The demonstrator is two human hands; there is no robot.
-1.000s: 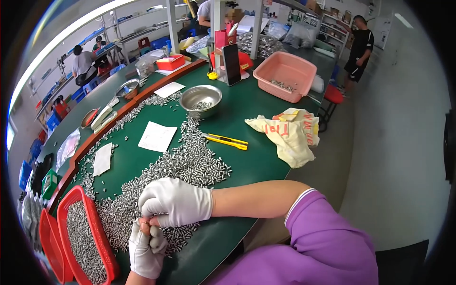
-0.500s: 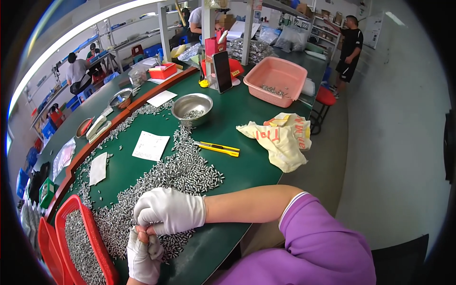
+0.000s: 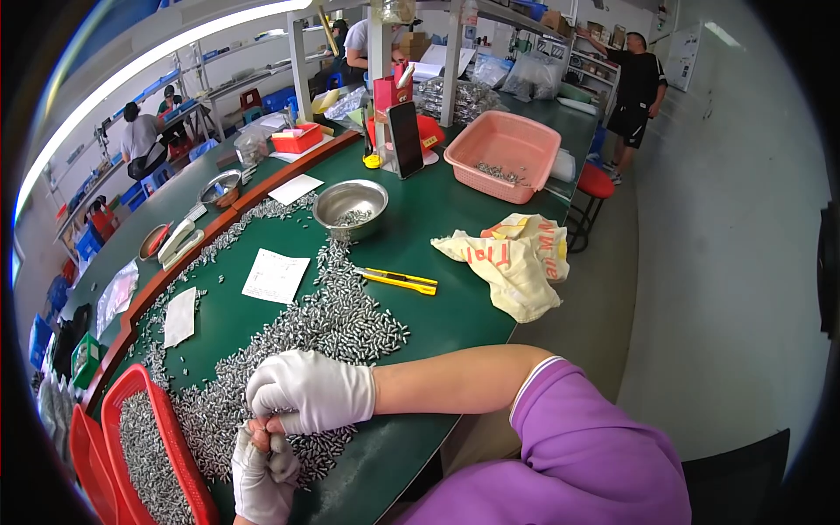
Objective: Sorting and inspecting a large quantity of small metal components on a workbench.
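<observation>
Both of my hands meet at the near left part of the green table, fingertips pinched together. My right hand (image 3: 308, 391), in a white glove with bare fingertips, is closed, thumb against finger. My left hand (image 3: 264, 483), gloved the same way, is closed just below it, its tips touching the right ones. Whatever they pinch is too small or too hidden to make out. Under and around them spreads a large heap of small shiny metal pins (image 3: 332, 324). Left of my hands stands a red plastic basket (image 3: 166, 407) filled with the same kind of pieces.
A steel bowl (image 3: 351, 208) holds some pieces, and a yellow utility knife (image 3: 398, 280) lies nearby. Farther back are a pink basket (image 3: 499, 140) and an upright phone (image 3: 405, 140). A cream cloth bag (image 3: 516, 271) rests at the right edge. A wooden strip (image 3: 175, 280) borders the left.
My hands stay pinched together in nearly the same place. The view has shifted slightly. In the background, the standing person at the right has raised an arm toward the shelf.
</observation>
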